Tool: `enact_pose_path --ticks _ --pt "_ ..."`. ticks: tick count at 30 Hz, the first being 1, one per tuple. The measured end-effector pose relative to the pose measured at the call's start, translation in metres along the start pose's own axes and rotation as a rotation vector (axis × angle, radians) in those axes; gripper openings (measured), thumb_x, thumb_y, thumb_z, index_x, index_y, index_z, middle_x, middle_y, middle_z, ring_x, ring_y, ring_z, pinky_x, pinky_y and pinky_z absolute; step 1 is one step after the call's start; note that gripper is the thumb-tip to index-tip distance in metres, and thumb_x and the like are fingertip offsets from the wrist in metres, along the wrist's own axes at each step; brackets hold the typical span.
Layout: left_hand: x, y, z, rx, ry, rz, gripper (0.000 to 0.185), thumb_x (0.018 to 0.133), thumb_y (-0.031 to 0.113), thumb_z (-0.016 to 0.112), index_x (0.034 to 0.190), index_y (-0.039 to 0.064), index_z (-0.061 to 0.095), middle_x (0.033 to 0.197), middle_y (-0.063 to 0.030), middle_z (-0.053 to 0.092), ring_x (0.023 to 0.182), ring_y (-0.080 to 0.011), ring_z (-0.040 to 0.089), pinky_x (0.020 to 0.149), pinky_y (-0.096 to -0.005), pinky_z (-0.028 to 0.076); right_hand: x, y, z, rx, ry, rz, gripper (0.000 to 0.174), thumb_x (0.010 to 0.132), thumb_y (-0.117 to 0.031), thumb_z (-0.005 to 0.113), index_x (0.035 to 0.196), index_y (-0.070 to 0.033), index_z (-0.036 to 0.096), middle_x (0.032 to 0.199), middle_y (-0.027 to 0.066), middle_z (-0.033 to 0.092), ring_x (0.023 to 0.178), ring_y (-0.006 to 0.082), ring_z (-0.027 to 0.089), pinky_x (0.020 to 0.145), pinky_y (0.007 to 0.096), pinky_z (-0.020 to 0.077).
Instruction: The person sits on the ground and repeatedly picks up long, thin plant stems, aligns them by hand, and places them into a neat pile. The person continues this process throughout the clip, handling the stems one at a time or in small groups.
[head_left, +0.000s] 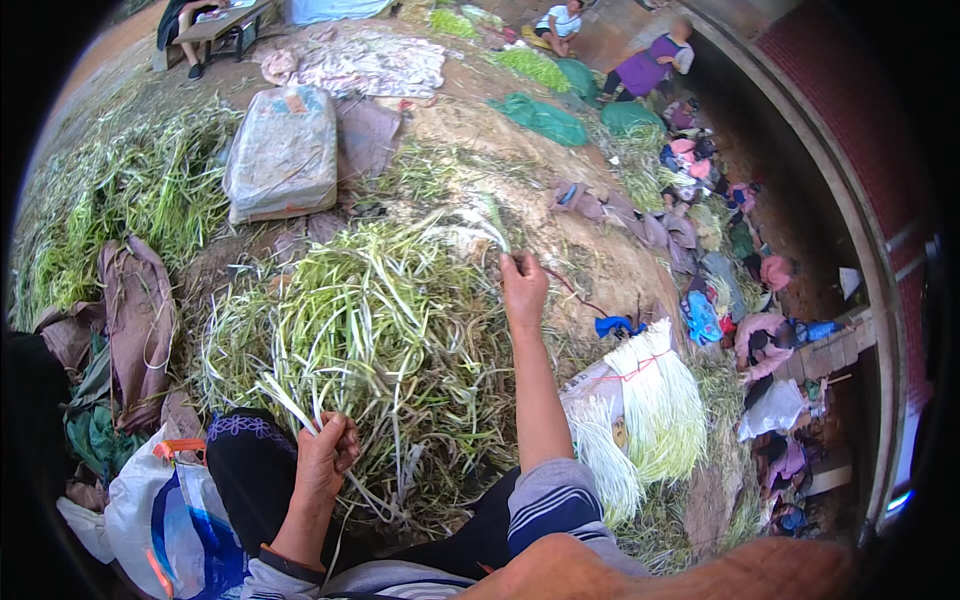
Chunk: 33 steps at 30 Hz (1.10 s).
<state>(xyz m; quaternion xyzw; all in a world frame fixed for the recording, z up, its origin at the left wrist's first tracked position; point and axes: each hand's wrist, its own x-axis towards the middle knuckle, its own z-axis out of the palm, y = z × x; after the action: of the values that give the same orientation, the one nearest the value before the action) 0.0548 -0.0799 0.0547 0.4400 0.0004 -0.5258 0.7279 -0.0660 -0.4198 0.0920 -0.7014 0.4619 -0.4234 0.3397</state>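
Observation:
My left hand (326, 454) is closed around a few pale stalks (289, 399) of a long-leaved green vegetable, above my knee at the lower left. Held out ahead of me, my right hand (523, 281) pinches green-tipped leaves (489, 217) between thumb and fingers. A big heap of loose green and yellowing leaves (390, 330) lies between and beyond my hands. To the right of my right forearm are pale stalks tied with red string in a bundle (656, 397), with more pale stalks (600, 450) beside it.
A wrapped block-shaped bundle (285, 154) stands beyond the heap, with more leaves (150, 180) at the left. A white and blue plastic bag (180, 510) is by my knee. Green net sacks (540, 120) lie farther off. Several people sit along the right; one person in purple (646, 71) is at the upper right.

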Motion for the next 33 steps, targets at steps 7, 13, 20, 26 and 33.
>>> enact_pose_path --ticks 7,13,20,26,33 --pt "-0.033 -0.001 0.045 0.414 -0.011 0.054 0.022 0.082 0.020 0.062 0.091 0.000 0.065 0.068 0.0021 0.056 0.059 -0.0057 0.049 0.056 -0.0217 0.040 -0.189 -0.063 -0.034 0.595 -0.367 0.502 0.014 0.087 -0.016 0.055 0.087 -0.002 0.058 0.069 0.0032 0.057 0.057 0.0097 0.051 0.049 0.0239 0.0387" --pt "-0.068 -0.012 0.043 0.428 -0.080 0.060 0.027 0.082 0.024 0.066 0.094 0.000 0.066 0.075 -0.0009 0.062 0.064 -0.0063 0.054 0.056 -0.0226 0.042 -0.300 -0.063 -0.025 0.468 -0.386 0.272 0.014 0.085 -0.011 0.060 0.079 0.002 0.057 0.068 -0.0031 0.050 0.064 0.0044 0.043 0.057 0.0224 0.0376" --pt "-0.065 -0.044 0.036 0.245 -0.029 0.009 0.018 0.089 0.022 0.053 0.089 0.006 0.059 0.076 -0.0032 0.063 0.065 -0.0101 0.060 0.043 -0.0211 0.031 -0.321 -0.058 -0.034 0.367 -0.132 -0.057 0.007 0.081 -0.004 0.060 0.079 0.002 0.057 0.079 0.0054 0.058 0.073 0.0143 0.054 0.065 0.0270 0.0431" --pt "-0.013 -0.015 0.036 0.119 0.126 0.002 0.021 0.093 0.018 0.043 0.088 0.003 0.055 0.073 -0.0083 0.063 0.060 -0.0184 0.062 0.039 -0.0259 0.037 -0.341 -0.062 -0.054 0.547 -0.307 -0.279 0.007 0.083 0.000 0.056 0.090 0.001 0.055 0.098 0.0129 0.062 0.095 0.0233 0.059 0.082 0.0307 0.0456" --pt "0.000 0.049 0.022 0.199 0.043 0.207 0.013 0.091 0.019 0.048 0.087 0.007 0.048 0.071 -0.0054 0.061 0.056 -0.0133 0.061 0.035 -0.0194 0.032 -0.414 0.004 -0.091 -0.020 -1.127 -0.242 0.022 0.079 -0.018 0.065 0.095 -0.004 0.062 0.085 0.0161 0.061 0.076 0.0292 0.060 0.070 0.0341 0.0485"
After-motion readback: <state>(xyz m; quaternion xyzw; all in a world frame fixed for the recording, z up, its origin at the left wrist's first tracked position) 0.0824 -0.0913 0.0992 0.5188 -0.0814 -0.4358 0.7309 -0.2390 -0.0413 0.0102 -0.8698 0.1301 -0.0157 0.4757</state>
